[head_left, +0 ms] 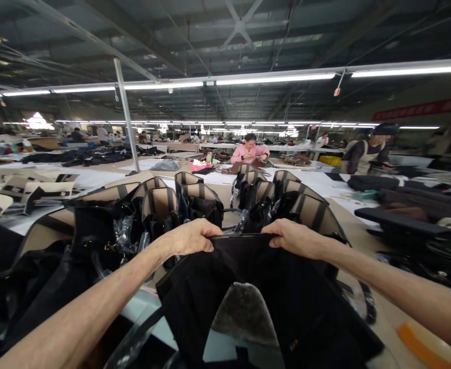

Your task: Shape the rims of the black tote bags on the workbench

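A black fabric bag (pixel 256 261) hangs spread between my two hands at the front of the table. My left hand (pixel 195 237) pinches its upper edge toward the left. Toward the right, my right hand (pixel 289 237) grips the same edge, thumb and fingers closed on it. Below the edge, a rounded opening shows a grey fuzzy surface (pixel 243 312). A dark strap (pixel 137 333) with clear plastic wrap trails at the lower left. Just beyond my hands stand several black bags with tan linings, one of them a bag (pixel 160 202) near my left hand.
More black bags (pixel 52 225) crowd the left side. Dark folded fabric (pixel 421 202) is piled at the right. An orange roll (pixel 421 343) lies at the lower right. A person in pink (pixel 248 152) sits across the table; another person (pixel 371 151) stands at the right.
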`<state>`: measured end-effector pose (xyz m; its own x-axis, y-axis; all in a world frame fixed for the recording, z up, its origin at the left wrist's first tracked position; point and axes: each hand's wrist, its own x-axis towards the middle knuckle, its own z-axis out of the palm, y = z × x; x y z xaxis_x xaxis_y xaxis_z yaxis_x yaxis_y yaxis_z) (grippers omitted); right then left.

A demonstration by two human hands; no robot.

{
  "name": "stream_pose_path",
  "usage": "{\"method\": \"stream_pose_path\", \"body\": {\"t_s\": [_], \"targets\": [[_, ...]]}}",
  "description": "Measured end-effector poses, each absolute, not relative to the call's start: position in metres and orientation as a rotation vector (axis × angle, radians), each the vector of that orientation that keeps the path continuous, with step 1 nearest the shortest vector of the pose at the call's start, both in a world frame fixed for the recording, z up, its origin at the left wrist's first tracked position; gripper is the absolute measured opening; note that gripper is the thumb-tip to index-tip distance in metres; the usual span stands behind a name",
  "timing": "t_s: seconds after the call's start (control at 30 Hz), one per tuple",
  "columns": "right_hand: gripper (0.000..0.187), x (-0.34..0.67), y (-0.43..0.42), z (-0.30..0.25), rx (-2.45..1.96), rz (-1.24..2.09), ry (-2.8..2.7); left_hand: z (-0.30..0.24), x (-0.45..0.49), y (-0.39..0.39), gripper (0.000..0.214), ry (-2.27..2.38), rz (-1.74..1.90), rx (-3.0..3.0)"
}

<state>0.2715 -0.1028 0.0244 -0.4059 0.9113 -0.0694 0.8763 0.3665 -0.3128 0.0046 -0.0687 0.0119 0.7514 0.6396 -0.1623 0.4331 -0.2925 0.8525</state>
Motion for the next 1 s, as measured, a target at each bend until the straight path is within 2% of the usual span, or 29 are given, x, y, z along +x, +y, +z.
{"method": "stream_pose_path", "body": {"t_s": [0.23, 0.4, 0.63, 0.73, 0.83, 1.0], "targets": [[0.01, 0.27, -0.084, 0.013, -1.558, 0.301, -2.622, 0.011, -0.001, -0.072, 0.03, 0.917, 0.284, 1.995], [0.009, 0.261, -0.084, 0.001, -1.595, -0.185, -2.713, -0.003, -0.003, -0.073, 0.029, 0.96, 0.381, 1.949], [0.021, 0.262, -0.085, -0.003, -1.359, -0.755, -2.796, 0.0, -0.004, -0.08, 0.028, 0.984, 0.407, 2.113], [0.033, 0.261, -0.081, -0.004, -1.304, -1.024, -2.771, 0.006, 0.007, -0.081, 0.027, 1.053, 0.412, 2.241], [0.03, 0.244, -0.081, -0.006, -1.6, -1.089, -2.608, 0.012, 0.025, -0.084, 0.026, 1.184, 0.414, 2.376], [0.032, 0.203, -0.076, -0.014, -2.079, -0.913, -2.334, 0.014, 0.045, -0.097, 0.028, 1.439, 0.429, 2.459]]}}
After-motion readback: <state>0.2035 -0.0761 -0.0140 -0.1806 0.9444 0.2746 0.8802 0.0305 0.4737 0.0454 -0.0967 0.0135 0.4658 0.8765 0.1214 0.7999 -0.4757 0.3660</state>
